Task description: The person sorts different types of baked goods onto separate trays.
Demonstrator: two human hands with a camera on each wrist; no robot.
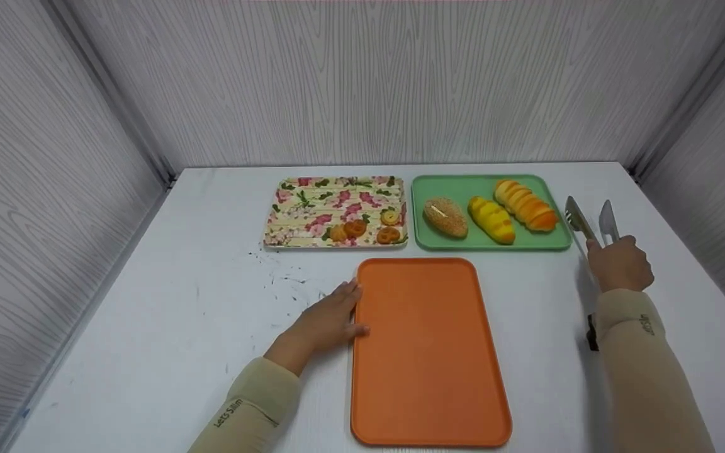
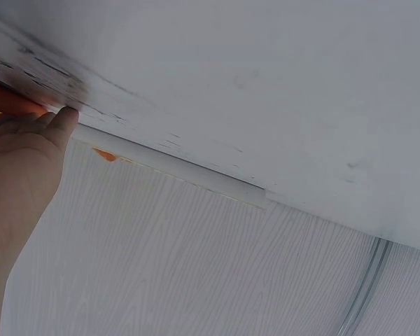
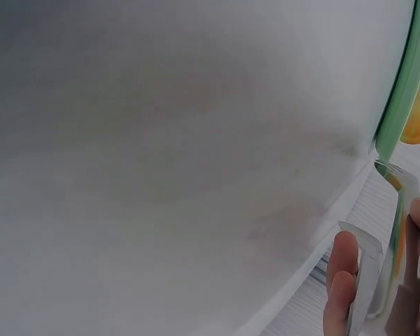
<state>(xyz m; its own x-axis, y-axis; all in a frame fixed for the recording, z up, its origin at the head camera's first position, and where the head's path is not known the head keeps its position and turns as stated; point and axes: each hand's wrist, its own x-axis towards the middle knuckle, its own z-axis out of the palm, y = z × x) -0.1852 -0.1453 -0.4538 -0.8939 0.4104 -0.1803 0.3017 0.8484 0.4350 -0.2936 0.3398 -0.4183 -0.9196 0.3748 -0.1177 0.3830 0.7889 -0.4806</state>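
Note:
An orange tray [image 1: 425, 352] lies lengthwise on the white table in the head view. My left hand [image 1: 328, 318] rests against its left edge, fingers fairly straight along the rim and thumb reaching just over it. At the right, my right hand [image 1: 622, 264] grips metal tongs [image 1: 579, 220] whose two arms are spread, tips pointing away from me. The right wrist view shows fingers on both arms of the tongs [image 3: 399, 245], with nothing between the tips. Just left of the tongs is a green tray [image 1: 428, 242] bearing a seeded bun [image 1: 445, 218], a yellow bread [image 1: 492, 220] and a golden ridged loaf [image 1: 526, 205].
Beside the green tray stands a floral tray [image 1: 293, 217] with several small cookies [image 1: 389, 235] near its front right corner. Dark marks [image 1: 290, 279] spot the table left of the orange tray. Wood-grain panels [image 1: 362, 82] enclose the table at the back and sides.

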